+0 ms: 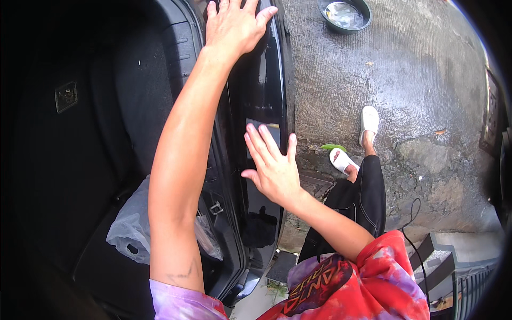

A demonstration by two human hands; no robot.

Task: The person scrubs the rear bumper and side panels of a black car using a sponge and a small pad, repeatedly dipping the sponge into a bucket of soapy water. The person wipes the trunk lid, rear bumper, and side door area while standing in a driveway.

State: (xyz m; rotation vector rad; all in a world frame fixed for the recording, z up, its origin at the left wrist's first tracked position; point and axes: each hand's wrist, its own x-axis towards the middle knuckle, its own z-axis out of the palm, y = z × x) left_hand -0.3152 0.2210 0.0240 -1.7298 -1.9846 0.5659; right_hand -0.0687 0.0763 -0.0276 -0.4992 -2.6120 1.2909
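Note:
My left hand point(234, 26) lies on the far end of a black car's rear bumper point(264, 93), beside the trunk opening. Its thumb is stretched out and the fingers are spread, the fingertips partly cut off by the top edge. Closer to me, my right hand point(274, 168) is over the same glossy bumper, palm down, with fingers extended and thumb apart. Nothing shows in either hand, though what is under the palms is hidden. A metal latch loop point(216, 208) sits on the trunk sill, to the left of my right hand.
The open trunk point(128, 80) is dark-lined. A clear plastic bag point(130, 224) lies in it behind my left forearm. On wet, rough concrete point(336, 80) stands a dark basin point(346, 16) with water-like contents. White clogs point(369, 120), a green leaf point(333, 146), a black cable point(413, 234) and a step are at right.

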